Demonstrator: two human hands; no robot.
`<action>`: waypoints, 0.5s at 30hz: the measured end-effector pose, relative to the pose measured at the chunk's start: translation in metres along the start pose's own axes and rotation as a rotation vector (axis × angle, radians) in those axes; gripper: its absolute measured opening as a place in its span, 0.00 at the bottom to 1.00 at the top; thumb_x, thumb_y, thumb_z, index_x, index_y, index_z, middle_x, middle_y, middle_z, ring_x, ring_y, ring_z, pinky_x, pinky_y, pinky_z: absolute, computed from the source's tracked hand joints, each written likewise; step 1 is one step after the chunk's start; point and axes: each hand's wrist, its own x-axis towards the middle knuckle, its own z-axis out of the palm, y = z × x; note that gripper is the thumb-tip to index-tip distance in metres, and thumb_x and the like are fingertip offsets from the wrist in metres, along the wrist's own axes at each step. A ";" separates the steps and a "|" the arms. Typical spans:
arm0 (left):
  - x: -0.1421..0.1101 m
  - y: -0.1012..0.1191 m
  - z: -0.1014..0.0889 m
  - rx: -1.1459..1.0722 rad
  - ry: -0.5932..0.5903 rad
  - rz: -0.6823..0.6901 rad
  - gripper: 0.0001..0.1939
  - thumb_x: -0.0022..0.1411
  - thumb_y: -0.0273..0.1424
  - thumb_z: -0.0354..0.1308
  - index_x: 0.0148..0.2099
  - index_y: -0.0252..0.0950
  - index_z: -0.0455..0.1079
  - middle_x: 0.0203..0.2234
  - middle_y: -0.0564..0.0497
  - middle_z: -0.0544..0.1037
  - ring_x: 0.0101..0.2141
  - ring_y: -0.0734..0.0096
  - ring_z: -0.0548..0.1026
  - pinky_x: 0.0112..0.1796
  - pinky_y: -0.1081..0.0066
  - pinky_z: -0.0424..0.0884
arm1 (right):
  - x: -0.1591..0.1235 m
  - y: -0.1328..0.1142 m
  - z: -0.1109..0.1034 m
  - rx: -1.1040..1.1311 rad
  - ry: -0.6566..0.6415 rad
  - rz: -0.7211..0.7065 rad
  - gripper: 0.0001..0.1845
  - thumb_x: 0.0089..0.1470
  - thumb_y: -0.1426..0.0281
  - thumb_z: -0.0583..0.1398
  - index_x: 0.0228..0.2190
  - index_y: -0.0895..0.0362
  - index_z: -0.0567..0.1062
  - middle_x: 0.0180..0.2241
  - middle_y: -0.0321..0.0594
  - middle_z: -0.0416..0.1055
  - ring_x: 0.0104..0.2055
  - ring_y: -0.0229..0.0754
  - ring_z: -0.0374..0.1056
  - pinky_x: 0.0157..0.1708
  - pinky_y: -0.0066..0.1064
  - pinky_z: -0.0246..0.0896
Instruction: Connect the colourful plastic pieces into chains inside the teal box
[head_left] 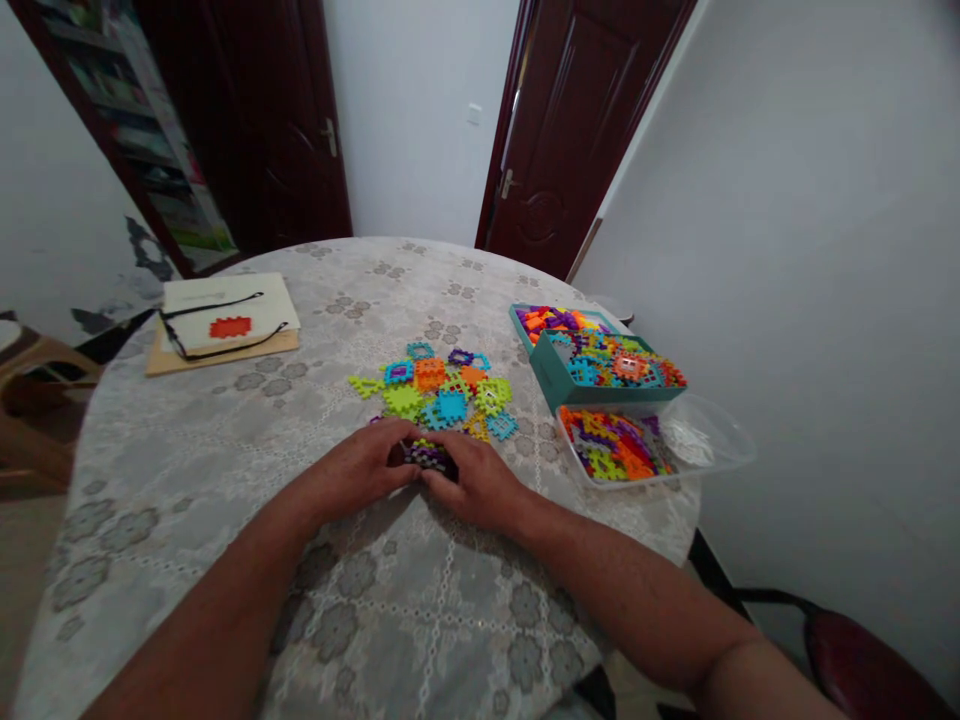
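Both hands meet at the near side of a heap of plastic interlocking building pieces (452, 407) in blue, green, orange, yellow and purple. Between them is a small cluster of purple, green and grey building pieces (427, 455), partly covered by the fingers. My left hand (375, 458) curls round its left side, thumb in front. From the right, my right hand (476, 478) closes on it in the same way, with thumb and fingers bent around it. How the pieces in the cluster join cannot be made out.
Right of the heap stand a teal box (551, 375) and a clear plastic tub (600, 484), both filled with coloured pieces. Eyeglasses (217, 355) and a red piece (230, 327) lie on paper at the left. A patterned cloth covers the round table (360, 620).
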 end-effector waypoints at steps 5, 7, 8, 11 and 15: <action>-0.001 0.002 -0.003 -0.103 -0.013 -0.015 0.20 0.63 0.41 0.59 0.54 0.39 0.74 0.38 0.49 0.80 0.37 0.62 0.77 0.39 0.66 0.70 | 0.002 -0.003 -0.007 0.004 0.008 0.072 0.23 0.59 0.74 0.63 0.56 0.53 0.74 0.50 0.42 0.80 0.49 0.46 0.75 0.52 0.37 0.68; -0.001 0.001 -0.005 -0.141 0.015 -0.026 0.23 0.65 0.44 0.59 0.57 0.39 0.73 0.37 0.50 0.80 0.36 0.62 0.77 0.38 0.66 0.71 | 0.002 -0.003 -0.018 0.008 0.039 0.105 0.21 0.59 0.73 0.62 0.54 0.53 0.75 0.47 0.40 0.80 0.45 0.45 0.75 0.49 0.35 0.68; -0.002 -0.001 -0.006 -0.144 0.038 -0.034 0.23 0.65 0.45 0.58 0.58 0.39 0.73 0.37 0.49 0.81 0.35 0.62 0.78 0.38 0.66 0.71 | 0.002 -0.003 -0.026 0.008 0.066 0.123 0.20 0.59 0.72 0.62 0.54 0.53 0.76 0.46 0.40 0.80 0.44 0.44 0.75 0.48 0.34 0.68; -0.002 -0.007 -0.010 -0.106 0.122 -0.042 0.22 0.66 0.46 0.57 0.55 0.40 0.75 0.43 0.47 0.82 0.38 0.61 0.79 0.40 0.65 0.73 | 0.001 -0.002 -0.064 -0.032 0.178 0.151 0.19 0.60 0.69 0.61 0.54 0.53 0.75 0.45 0.40 0.80 0.43 0.44 0.74 0.46 0.33 0.67; -0.001 -0.016 -0.011 -0.014 0.216 -0.021 0.20 0.67 0.46 0.55 0.51 0.39 0.76 0.45 0.46 0.82 0.41 0.60 0.80 0.43 0.63 0.74 | 0.001 0.007 -0.137 -0.209 0.353 0.156 0.18 0.63 0.66 0.59 0.53 0.54 0.74 0.44 0.41 0.79 0.42 0.46 0.74 0.45 0.35 0.67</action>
